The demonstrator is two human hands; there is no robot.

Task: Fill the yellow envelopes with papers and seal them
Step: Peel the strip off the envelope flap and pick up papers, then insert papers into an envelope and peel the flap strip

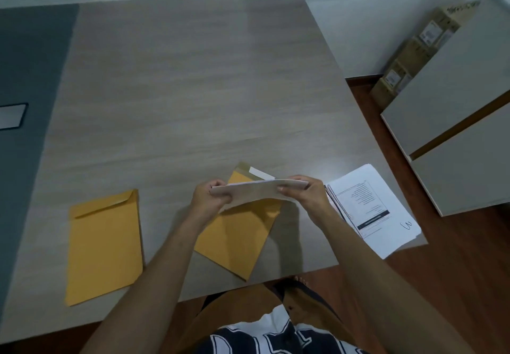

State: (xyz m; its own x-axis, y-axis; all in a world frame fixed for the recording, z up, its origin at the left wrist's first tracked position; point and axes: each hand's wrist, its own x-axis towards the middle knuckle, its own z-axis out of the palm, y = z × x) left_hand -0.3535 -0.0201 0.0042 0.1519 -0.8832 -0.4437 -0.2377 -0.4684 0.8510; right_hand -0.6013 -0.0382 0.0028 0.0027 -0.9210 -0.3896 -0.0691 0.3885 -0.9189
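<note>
Sealed envelope (104, 246) lies left of open envelope (237, 239), paper stack (378, 213) right.

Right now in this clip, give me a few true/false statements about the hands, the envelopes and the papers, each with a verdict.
1. Both hands hold one bundle of papers above the table. True: the left hand and the right hand grip opposite ends of the held papers.
2. The middle envelope has its flap open. True: the flap with its white strip shows past the papers.
3. The left envelope stands upright against the wall. False: it lies flat on the table.
4. The paper stack lies left of both envelopes. False: it lies at the table's right edge.
5. The held papers are already inside an envelope. False: they are above it, not yet in.
</note>
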